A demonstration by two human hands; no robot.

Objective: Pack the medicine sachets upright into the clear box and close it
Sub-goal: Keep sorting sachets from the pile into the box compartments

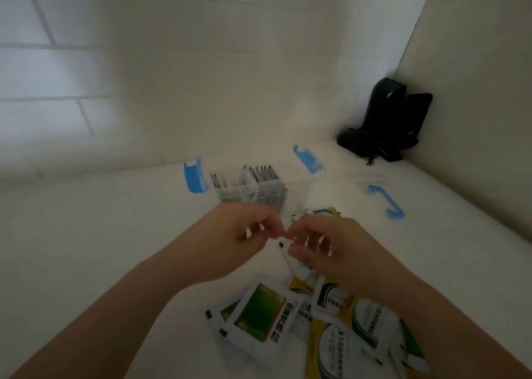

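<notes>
Loose sachets (260, 312): nearest to me I see a heap lying flat on the white counter (115, 234), white packets with green panels on the left, yellow and green ones on the right, overlapping each other, some under my right forearm.
Left hand (239, 236): above the heap, fingers curled in, thumb and fingertips pinched together where they meet the right hand; I cannot tell whether it grips anything of its own.
Right hand (331, 249): just beside the left, fingertips touching it, fingers closed around a small bunch of sachets (288, 259) whose white edges with black corner marks stick out below the fingers.
More sachets (325, 212): a yellow and green packet shows just behind the right hand, partly hidden.
Clear box (250, 190): just beyond both hands on the counter, open at the top, blue latches (193, 177) at its left and right ends hanging outward.
Packed sachets (263, 174): standing upright in rows inside the box, top edges showing above the rim.
Lid (385, 201): lying to the right of the box, clear with a blue handle, apart from it.
Far corner: a dark device (388, 119) stands against the tiled wall.
</notes>
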